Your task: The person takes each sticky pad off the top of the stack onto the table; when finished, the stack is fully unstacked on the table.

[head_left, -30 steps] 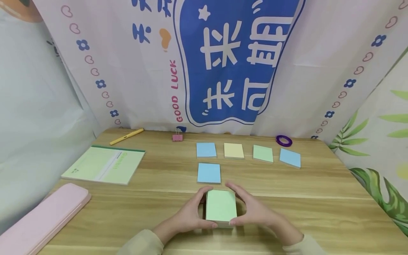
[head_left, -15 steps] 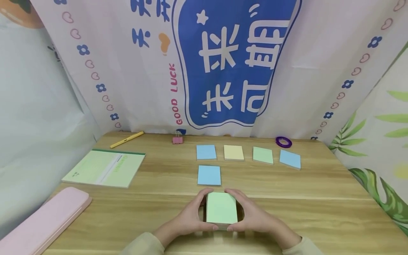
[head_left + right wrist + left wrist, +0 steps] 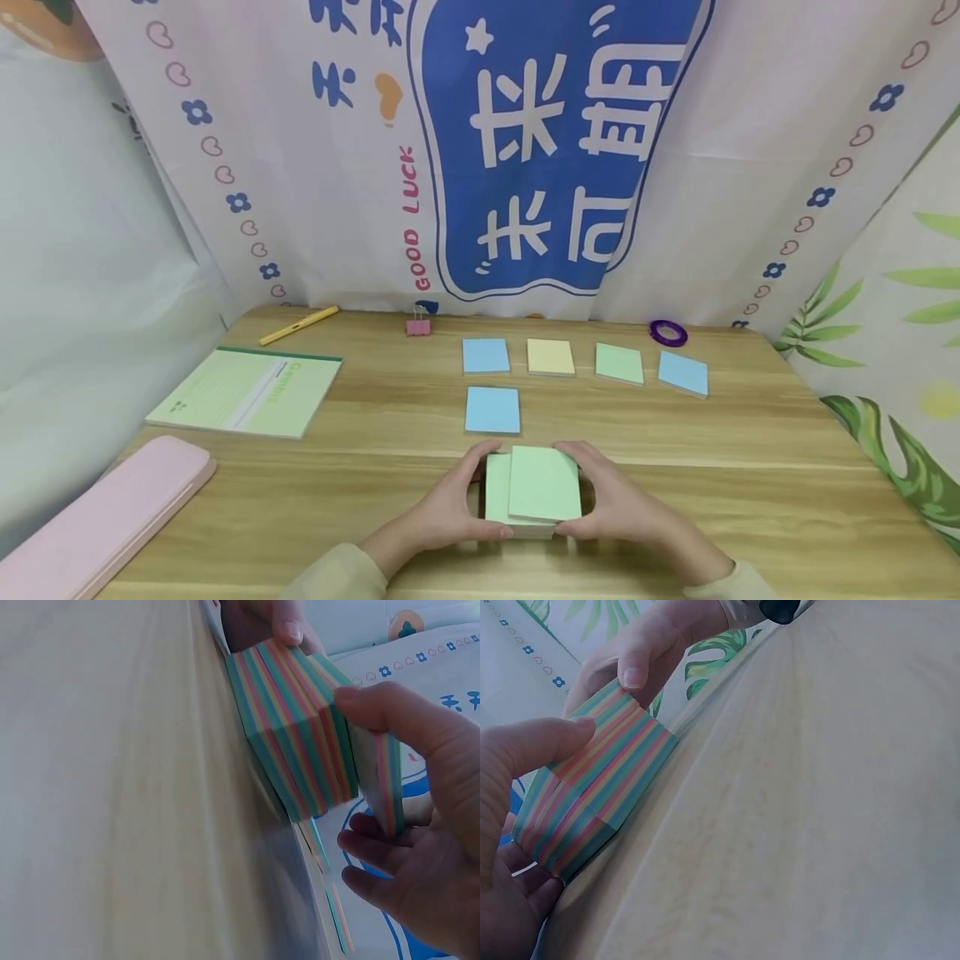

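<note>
Backdrop: printed cloth fills the upper frame, blue panel with white characters, "GOOD LUCK" in pink.
Table: wooden top across the lower half of the head view.
Pencil case: pink, long, lower left corner.
Notebook: green cover, left of centre, flat on the table.
Paper block: thick stack of coloured sheets, bottom centre, standing on the table between both hands; striped edges show in the wrist views.
Split-off wad: thin green-topped slice slid to the right off the block's top, overhanging its right edge.
Laid-out pads: row of four behind the block, blue, yellow, green, blue; one more blue starts a second row under the first blue.
Left hand: fingers curled round the block's left side, thumb on the near edge, steadying it.
Right hand: pinches the split-off wad, thumb on the near edge, fingers at the far side; wrist view shows the wad pulled slightly apart from the block.
Progress: judging by layout, five pads placed, sixth being separated, not yet lifted clear; most of the block is left to divide.
Pen: yellow, upper left of the table.
Tape ring: purple, back right.
Binder clip: pink, back centre.
</note>
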Tool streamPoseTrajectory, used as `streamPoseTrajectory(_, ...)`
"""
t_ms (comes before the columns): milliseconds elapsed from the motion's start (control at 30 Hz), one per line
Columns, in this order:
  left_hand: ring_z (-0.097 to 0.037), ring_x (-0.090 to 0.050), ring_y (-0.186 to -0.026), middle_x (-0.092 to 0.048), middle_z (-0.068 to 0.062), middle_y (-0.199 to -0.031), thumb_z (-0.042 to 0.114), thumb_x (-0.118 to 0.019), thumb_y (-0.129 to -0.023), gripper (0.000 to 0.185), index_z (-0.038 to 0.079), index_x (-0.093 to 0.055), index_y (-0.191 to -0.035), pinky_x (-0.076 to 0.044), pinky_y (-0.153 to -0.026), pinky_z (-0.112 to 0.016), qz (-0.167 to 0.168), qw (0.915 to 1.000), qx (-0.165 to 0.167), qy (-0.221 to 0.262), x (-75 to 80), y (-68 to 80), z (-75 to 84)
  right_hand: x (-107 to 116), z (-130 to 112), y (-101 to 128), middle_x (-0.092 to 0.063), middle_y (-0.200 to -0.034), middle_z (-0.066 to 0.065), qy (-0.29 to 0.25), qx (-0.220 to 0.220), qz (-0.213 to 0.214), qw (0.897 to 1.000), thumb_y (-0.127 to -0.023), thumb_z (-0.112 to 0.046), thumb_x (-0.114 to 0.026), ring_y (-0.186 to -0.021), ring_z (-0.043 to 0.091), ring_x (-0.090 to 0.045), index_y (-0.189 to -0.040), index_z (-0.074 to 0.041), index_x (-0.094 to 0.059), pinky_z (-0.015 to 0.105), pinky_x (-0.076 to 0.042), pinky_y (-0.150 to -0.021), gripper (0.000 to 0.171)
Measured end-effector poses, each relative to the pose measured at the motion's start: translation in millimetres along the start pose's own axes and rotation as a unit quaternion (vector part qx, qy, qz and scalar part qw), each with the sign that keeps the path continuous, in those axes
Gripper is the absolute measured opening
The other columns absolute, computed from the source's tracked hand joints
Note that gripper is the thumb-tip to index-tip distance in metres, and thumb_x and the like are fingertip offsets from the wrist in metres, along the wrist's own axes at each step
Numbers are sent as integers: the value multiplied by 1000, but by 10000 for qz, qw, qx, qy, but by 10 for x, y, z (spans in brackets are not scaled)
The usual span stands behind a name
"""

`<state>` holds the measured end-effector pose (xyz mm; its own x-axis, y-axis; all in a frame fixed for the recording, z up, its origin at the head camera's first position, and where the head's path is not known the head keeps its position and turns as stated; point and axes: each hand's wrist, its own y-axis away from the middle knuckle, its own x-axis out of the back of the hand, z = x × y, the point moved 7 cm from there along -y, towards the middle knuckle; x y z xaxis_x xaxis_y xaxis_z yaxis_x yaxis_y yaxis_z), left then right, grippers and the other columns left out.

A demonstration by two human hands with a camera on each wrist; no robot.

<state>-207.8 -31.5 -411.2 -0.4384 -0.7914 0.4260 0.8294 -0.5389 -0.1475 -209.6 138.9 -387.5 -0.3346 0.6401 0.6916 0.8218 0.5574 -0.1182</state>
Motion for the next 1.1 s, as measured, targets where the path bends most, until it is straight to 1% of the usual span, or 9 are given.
streamPoseTrajectory(133, -15, -39, -108, -39, -1, -123, 36, -74, -65, 89, 8, -25, -133, -32, -90, -39, 24, 9998, 57, -193, 9, 2, -11, 97, 44, 36, -39, -118, -4, -307, 86, 143, 9994, -58, -26, -78, -111, 20, -36, -128, -11, -32, 44, -32, -90, 85)
streamPoseTrajectory(200, -15, -38, -110, -37, -1, -125, 39, -73, -64, 90, 8, -25, -133, -31, -90, -40, 22, 9995, 93, -306, 18, 10, -17, 158, 40, 46, -40, -117, -2, -421, 243, 243, 9985, -59, -22, -78, -110, 22, -37, -127, -10, -33, 45, -30, -90, 83)
streamPoseTrajectory(300, -16, -37, -112, -35, -2, -127, 44, -72, -64, 91, 9, -25, -133, -31, -90, -41, 24, 9990, 116, -439, 29, 13, -18, 270, 40, 37, -42, -117, 4, -572, 460, 426, 9964, -60, -17, -78, -107, 25, -40, -126, -4, -34, 44, -30, -90, 80)
streamPoseTrajectory(433, -15, -38, -109, -37, -2, -125, 43, -73, -63, 90, 9, -26, -133, -32, -90, -38, 31, 9990, 72, -440, 24, 1, -16, 407, 99, -26, -43, -116, 11, -729, 470, 600, 9944, -61, -13, -78, -106, 28, -42, -125, 1, -34, 40, -31, -91, 79)
streamPoseTrajectory(600, -14, -41, -105, -39, -2, -121, 39, -74, -63, 89, 7, -27, -132, -34, -88, -35, 10, 9995, -46, -313, 3, -2, -12, 498, 311, -168, -38, -122, 16, -990, -62, 587, 9933, -64, -16, -76, -114, 33, -35, -128, 3, -28, 42, -24, -94, 83)
streamPoseTrajectory(800, -15, -42, -103, -39, -2, -119, 36, -74, -64, 88, 6, -27, -131, -34, -87, -35, 9, 9998, -29, -215, 3, 2, -6, 531, 576, -333, -32, -126, 21, -1266, -870, 657, 9860, -67, -17, -74, -118, 34, -30, -132, 4, -19, 41, -27, -93, 88)
streamPoseTrajectory(867, -16, -42, -102, -40, -3, -119, 35, -75, -64, 87, 6, -28, -131, -34, -87, -36, 32, 9998, -9, -211, 10, 5, -3, 518, 630, -399, -35, -124, 20, -1153, -909, 669, 9869, -67, -18, -74, -116, 34, -32, -132, 5, -20, 40, -29, -92, 87)
streamPoseTrajectory(1000, -17, -42, -104, -40, -4, -120, 36, -75, -64, 86, 7, -29, -130, -33, -88, -39, 73, 9994, -1, -334, 18, 9, 12, 478, 719, -514, -45, -109, 17, -967, -771, 636, 9903, -65, -17, -75, -103, 32, -44, -125, 5, -29, 40, -36, -87, 79)
streamPoseTrajectory(1100, -18, -41, -105, -39, -5, -120, 36, -74, -64, 85, 7, -29, -130, -33, -88, -40, 68, 9992, -58, -386, 15, 14, 24, 455, 797, -543, -44, -112, 17, -600, -871, 603, 9926, -65, -22, -76, -101, 30, -44, -125, 3, -31, 44, -34, -87, 79)
